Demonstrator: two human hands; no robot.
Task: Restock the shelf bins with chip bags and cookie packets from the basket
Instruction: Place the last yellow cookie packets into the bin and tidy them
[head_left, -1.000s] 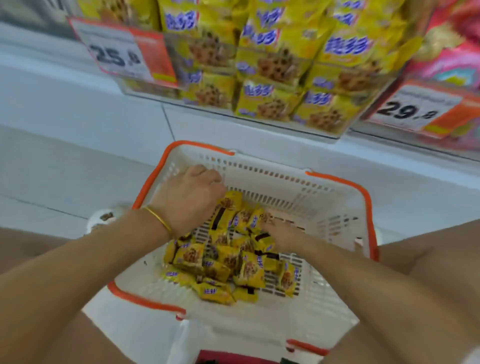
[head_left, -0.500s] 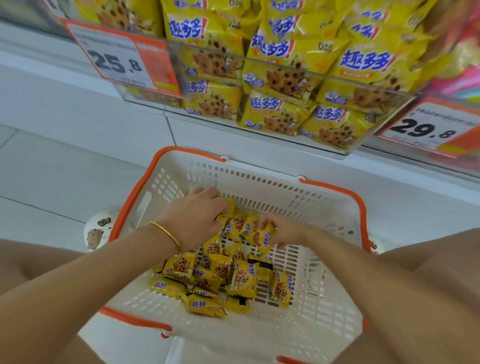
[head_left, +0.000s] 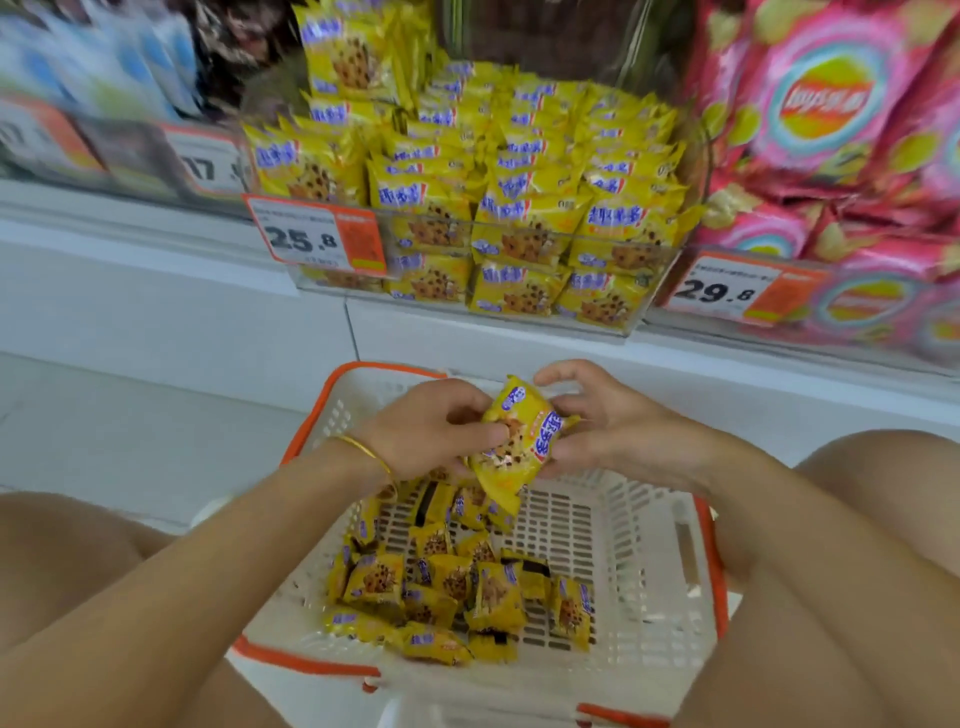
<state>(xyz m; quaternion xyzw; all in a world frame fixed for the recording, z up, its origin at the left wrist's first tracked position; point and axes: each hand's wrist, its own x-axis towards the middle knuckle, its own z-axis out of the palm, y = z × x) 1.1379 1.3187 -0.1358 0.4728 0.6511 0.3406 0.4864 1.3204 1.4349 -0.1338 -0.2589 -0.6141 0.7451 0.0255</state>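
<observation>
A white basket with an orange rim sits on the floor between my knees, with several yellow cookie packets loose on its bottom. Above the basket's far edge both my hands hold a bunch of yellow cookie packets. My left hand, with a gold bangle on the wrist, grips the bunch from the left, thumb on the top packet. My right hand curls round it from the right. Straight ahead stands a clear shelf bin piled with the same yellow cookie packets.
An orange price tag reading 25.8 hangs on the bin's left front. Pink chip bags fill the bin to the right, above a 29.8 tag. The white shelf ledge runs across, with white floor tiles at the left.
Both hands rose out of the basket with a bunch of cookie packets and now hold it above the far rim. The view tilted up, showing more of the shelf.
</observation>
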